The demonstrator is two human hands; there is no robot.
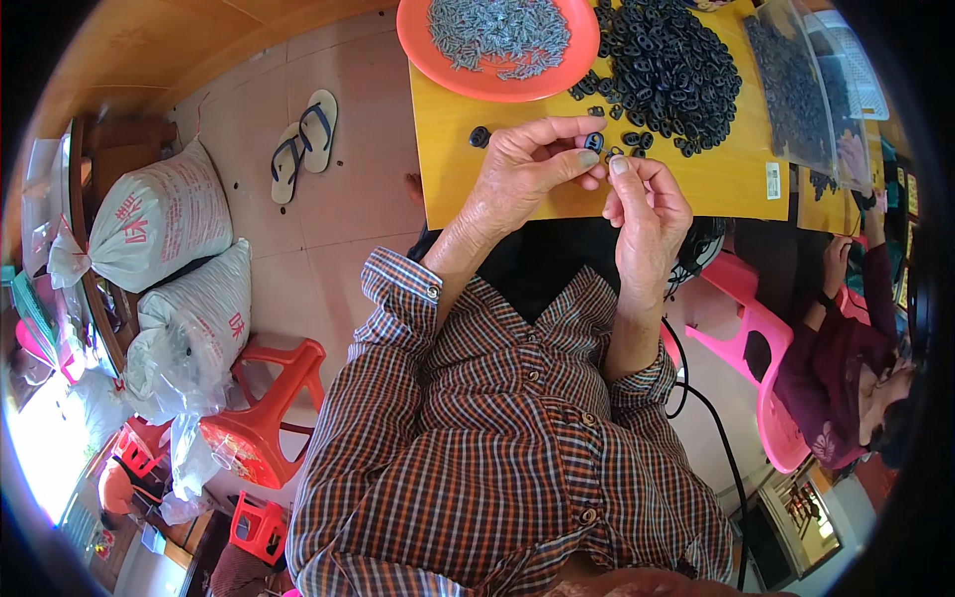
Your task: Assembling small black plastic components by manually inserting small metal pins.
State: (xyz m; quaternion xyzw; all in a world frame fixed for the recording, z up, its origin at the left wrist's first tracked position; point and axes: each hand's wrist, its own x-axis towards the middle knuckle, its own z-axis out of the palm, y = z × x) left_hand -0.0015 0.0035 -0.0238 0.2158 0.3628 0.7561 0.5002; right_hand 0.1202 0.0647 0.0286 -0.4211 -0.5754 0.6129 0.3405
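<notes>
While the left hand (525,174) pinches a black oval piece (594,141) between thumb and fingers just above the near side of the table, the right hand (652,207) holds its thumb and forefinger closed on a small dark item (614,153), too small for me to make out. The two sets of fingertips almost meet. Below them spreads the yellow tabletop (721,184), with a few loose black pieces (640,141) near the fingers and a big heap of similar pieces (676,75) beyond. Left of the heap sits an orange-red dish (517,92) bearing small grey metal pins (497,35). Off to the left, on the tiled floor (363,199), lies a pair of flip-flops (318,129), and farther left two stuffed white sacks (164,214) sit near a red stool (264,418). Over on the right, another person in a dark maroon top (846,368) is beside a pink chair (776,398).
</notes>
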